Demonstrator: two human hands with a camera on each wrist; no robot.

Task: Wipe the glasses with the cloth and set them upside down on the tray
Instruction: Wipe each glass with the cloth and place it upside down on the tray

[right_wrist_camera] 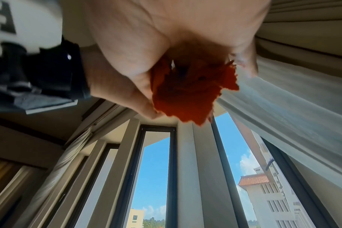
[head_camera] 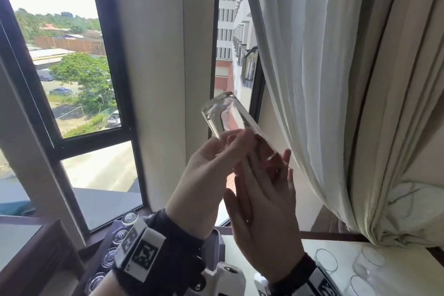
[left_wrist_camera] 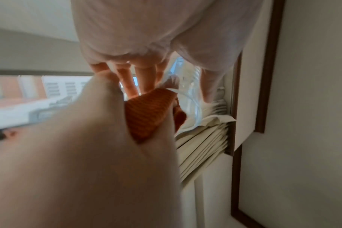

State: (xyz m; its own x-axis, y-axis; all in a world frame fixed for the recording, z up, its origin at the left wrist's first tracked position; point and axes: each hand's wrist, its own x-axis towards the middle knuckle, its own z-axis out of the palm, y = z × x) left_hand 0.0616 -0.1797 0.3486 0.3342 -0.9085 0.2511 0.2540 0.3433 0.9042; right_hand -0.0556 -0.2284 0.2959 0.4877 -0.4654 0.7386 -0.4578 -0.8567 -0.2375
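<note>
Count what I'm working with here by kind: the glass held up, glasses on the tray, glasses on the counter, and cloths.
Glass held up: 1
Upturned glasses showing on the tray: 4, more may be hidden
Upright glasses on the counter: 3
Orange cloth: 1
Total: 9

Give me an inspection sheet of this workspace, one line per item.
Surface: white counter at bottom edge.
Job's things: glass held up, base tilted away; orange cloth; tray with upturned glasses; more glasses on counter.
Clutter: nothing seen.
Grippers: left hand grips the glass; right hand holds the cloth.
Cables: nothing seen.
Surroundings: window, white curtain.
</note>
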